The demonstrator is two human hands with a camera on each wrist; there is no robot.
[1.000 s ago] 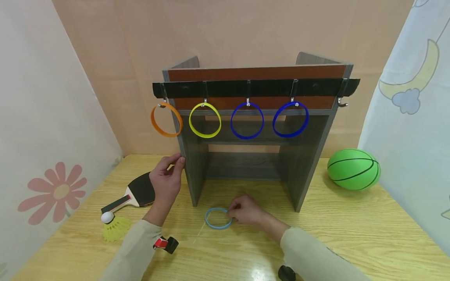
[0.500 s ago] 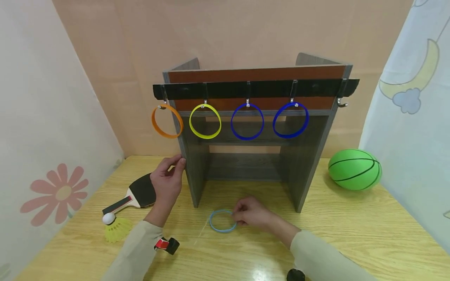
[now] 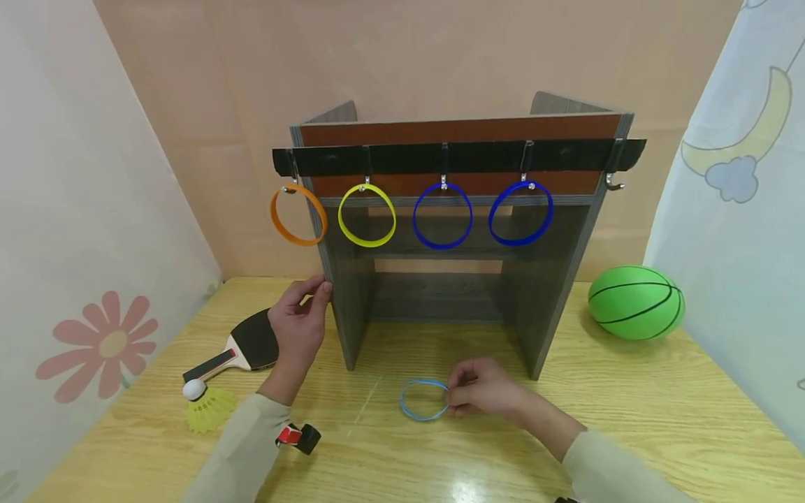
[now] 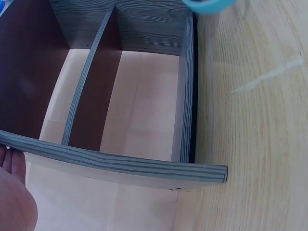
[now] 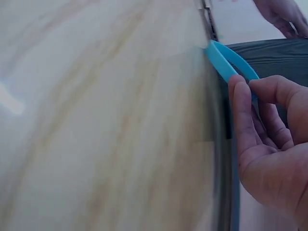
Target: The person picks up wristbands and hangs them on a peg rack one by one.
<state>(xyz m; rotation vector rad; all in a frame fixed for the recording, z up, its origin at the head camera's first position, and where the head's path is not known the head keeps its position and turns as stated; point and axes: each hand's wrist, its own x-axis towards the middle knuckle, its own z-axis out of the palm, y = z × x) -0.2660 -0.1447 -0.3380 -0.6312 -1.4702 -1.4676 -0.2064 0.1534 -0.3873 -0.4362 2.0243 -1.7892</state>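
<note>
Above the table, my right hand (image 3: pixel 487 388) pinches a light blue wristband (image 3: pixel 420 419) by its right side, between thumb and fingers. The right wrist view shows this wristband (image 5: pixel 222 65) between the fingertips. At the left side of a grey wooden shelf (image 3: pixel 434 297), my left hand (image 3: pixel 298 328) grips the front edge of the side panel. In the left wrist view that hand (image 4: pixel 14 192) is only partly seen. Wristbands hang from hooks on the black rail (image 3: pixel 402 159): an orange one (image 3: pixel 274 216), a yellow one (image 3: pixel 367 244) and two dark blue ones.
The rail's rightmost hook (image 3: pixel 615 184) carries no band. A table tennis bat (image 3: pixel 251 342) and a yellow shuttlecock (image 3: pixel 210 411) lie on the left of the table. A green ball (image 3: pixel 636 302) rests right of the shelf. Printed curtains stand at both sides.
My right hand has drawn the light blue wristband to the right and a little nearer. The left hand stays at the shelf's side.
</note>
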